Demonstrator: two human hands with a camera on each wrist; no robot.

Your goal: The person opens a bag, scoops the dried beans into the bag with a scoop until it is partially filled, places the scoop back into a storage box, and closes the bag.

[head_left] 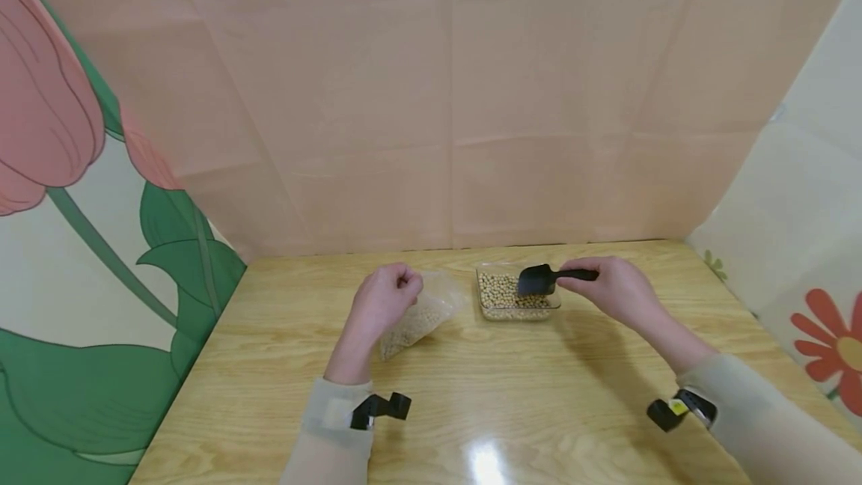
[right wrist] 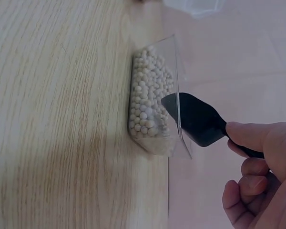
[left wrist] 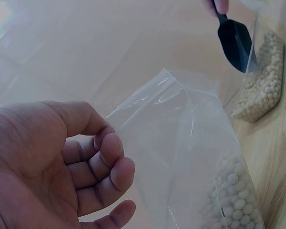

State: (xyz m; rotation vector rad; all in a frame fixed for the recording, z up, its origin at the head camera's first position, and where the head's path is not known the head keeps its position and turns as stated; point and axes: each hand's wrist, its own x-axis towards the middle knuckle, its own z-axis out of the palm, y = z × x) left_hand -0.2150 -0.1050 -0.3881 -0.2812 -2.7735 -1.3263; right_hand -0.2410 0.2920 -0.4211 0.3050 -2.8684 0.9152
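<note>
My left hand (head_left: 385, 296) pinches the upper edge of a clear zip bag (left wrist: 181, 124) between thumb and index finger, the other fingers curled. Pale round beans (left wrist: 234, 195) fill the bag's lower part, which reaches down to the table. In my right hand (head_left: 616, 287) is the handle of a small black scoop (right wrist: 198, 119). The scoop's blade tilts down into a clear rectangular container (head_left: 560, 304), its tip at the beans (right wrist: 145, 95) inside. The right wrist view shows the scoop's back, so its load is hidden there.
The container and bag stand side by side towards the back of the wooden table (head_left: 431, 410). A pinkish sheet (head_left: 444, 133) hangs behind the table. Walls with painted flowers (head_left: 842, 350) flank it on both sides.
</note>
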